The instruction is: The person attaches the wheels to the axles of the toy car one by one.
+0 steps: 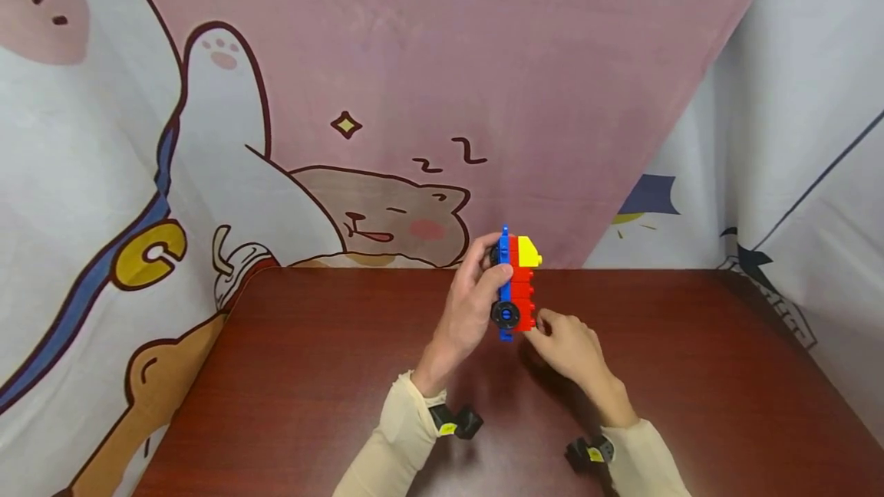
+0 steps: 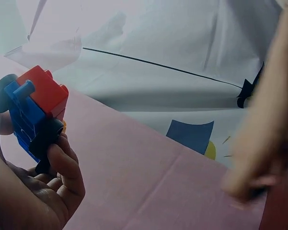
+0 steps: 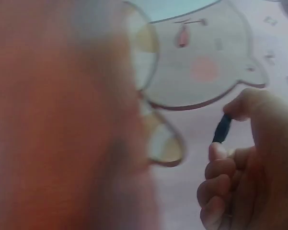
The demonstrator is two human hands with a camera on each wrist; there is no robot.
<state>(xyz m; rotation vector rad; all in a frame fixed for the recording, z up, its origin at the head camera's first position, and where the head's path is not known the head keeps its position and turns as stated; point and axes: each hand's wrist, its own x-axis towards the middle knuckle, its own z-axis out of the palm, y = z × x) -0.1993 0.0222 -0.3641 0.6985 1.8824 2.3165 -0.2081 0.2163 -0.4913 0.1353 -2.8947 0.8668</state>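
My left hand (image 1: 470, 305) holds a toy vehicle (image 1: 521, 290) up on end above the table, thumb across its blue base. The vehicle has a red brick body, a yellow sloped brick (image 1: 528, 251) near the top and black wheels (image 1: 506, 315). In the left wrist view, the fingers curl round the blue base (image 2: 26, 112) beside a wheel. Just to the right and below is my right hand (image 1: 569, 343). Its thumb and index finger pinch a small black wheel (image 3: 222, 128), seen edge-on in the right wrist view; the other fingers are curled.
A dark red-brown wooden table (image 1: 311, 374) lies under both hands. Behind it hangs a pink and white cartoon cloth (image 1: 552, 98), which meets the table's back edge. Each wrist wears a small black camera (image 1: 468, 422).
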